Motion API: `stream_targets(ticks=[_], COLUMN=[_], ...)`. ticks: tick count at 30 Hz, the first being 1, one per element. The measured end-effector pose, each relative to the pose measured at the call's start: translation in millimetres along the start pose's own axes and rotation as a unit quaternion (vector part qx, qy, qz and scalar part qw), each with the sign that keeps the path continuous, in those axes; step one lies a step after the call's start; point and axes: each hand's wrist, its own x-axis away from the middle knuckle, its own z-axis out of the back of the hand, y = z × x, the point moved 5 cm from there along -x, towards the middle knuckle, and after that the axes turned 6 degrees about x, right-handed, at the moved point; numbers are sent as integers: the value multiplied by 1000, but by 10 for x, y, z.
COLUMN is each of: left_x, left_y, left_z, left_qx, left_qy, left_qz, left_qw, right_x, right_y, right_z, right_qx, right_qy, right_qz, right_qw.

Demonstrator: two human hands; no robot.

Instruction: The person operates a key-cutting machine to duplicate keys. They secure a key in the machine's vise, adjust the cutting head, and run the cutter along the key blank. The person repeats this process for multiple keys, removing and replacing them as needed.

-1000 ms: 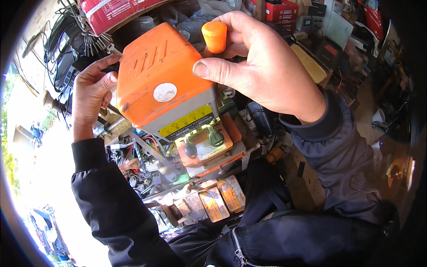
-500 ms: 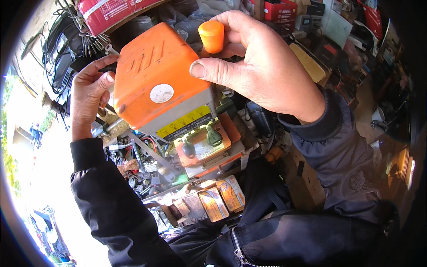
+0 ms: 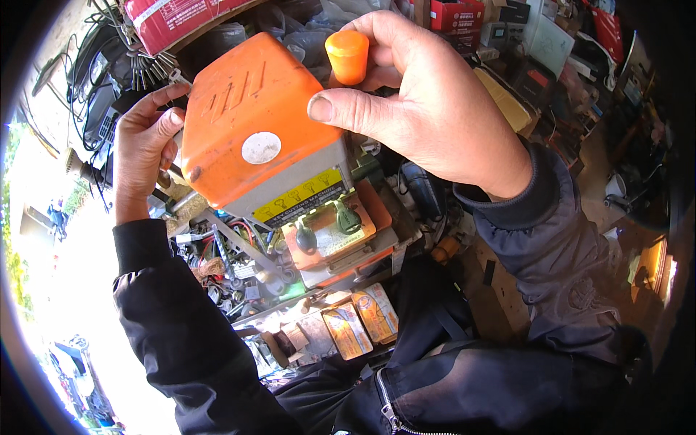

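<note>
An orange-topped key cutting machine (image 3: 250, 87) with a grey body fills the upper middle, two dark keys clamped on its front carriage (image 3: 341, 239). My left hand (image 3: 145, 145) is at the machine's left side, fingers curled round something I cannot make out. My right hand (image 3: 442, 116) curls its fingers behind an orange knob (image 3: 346, 54) at the upper right, gripping it, with the thumb at the edge of the orange cover.
Tools and small parts (image 3: 239, 268) crowd below the machine, beside two small orange-labelled boxes (image 3: 348, 330). Cables and hanging rods (image 3: 148, 69) are at the upper left, a red box (image 3: 163, 22) behind them, and cluttered cartons (image 3: 504, 98) line the right.
Both hands and the machine's orange top have shifted slightly left and up in the picture. The grips look the same.
</note>
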Motion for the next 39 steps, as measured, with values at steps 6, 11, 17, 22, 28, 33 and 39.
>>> stream_targets(ticks=[6, 11, 17, 22, 28, 33, 39], left_x=[5, 13, 30, 40, 51, 65, 79], left_y=[1, -5, 13, 26, 40, 53, 83], left_z=[-9, -13, -17, -26, -28, -38, -64], left_qx=[4, 20, 9, 8, -2, -1, 3], left_qy=[-4, -5, -2, -6, -3, 1, -6], left_qz=[-2, 1, 5, 6, 2, 4, 0], left_qw=[1000, 1000, 1000, 1000, 1000, 1000, 1000], right_x=[18, 10, 10, 11, 10, 6, -11], right_y=[-64, -65, -56, -57, -54, -42, -118], right_z=[38, 37, 32, 38, 38, 33, 13], right_qx=[50, 47, 48, 50, 45, 40, -49], right_qy=[21, 17, 22, 22, 22, 18, -67], right_qz=[50, 42, 40, 35, 36, 29, -3], right_qw=[997, 998, 998, 998, 998, 999, 997])
